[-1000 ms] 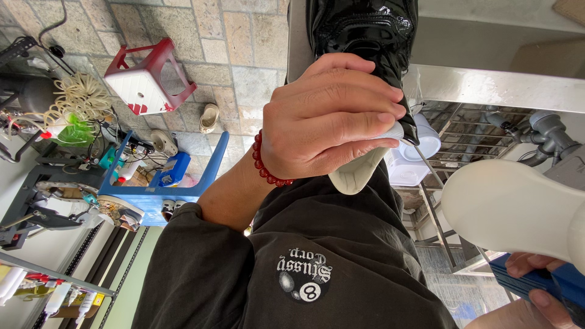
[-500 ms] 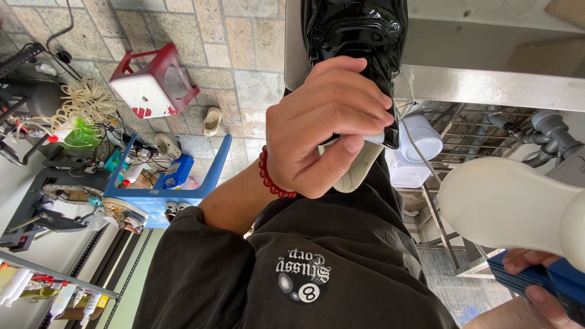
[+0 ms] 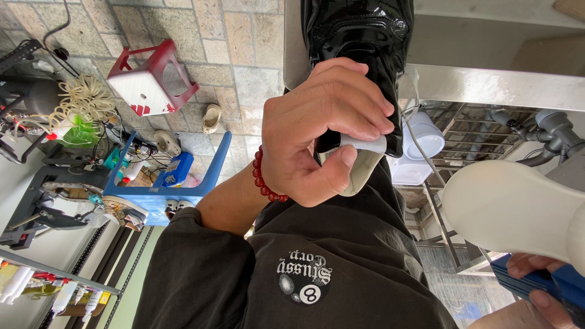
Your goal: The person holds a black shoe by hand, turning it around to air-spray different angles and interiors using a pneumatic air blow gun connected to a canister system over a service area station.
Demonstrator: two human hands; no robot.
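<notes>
Shoe (image 3: 359,30), black and glossy, is held upside down over the lap against a steel worktop (image 3: 487,85). Its pale sole (image 3: 364,173) is pressed by the left hand (image 3: 317,134), fingers (image 3: 359,122) clamped on a small white tool (image 3: 364,144). A white last (image 3: 512,207) is seen at right; right hand (image 3: 542,286) is closed on a blue handle (image 3: 567,281).

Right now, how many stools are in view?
2. A red and white stool lies tipped over on the stone floor at upper left; a blue stool stands below it by the cluttered bench. Others may be hidden behind the arm.
</notes>
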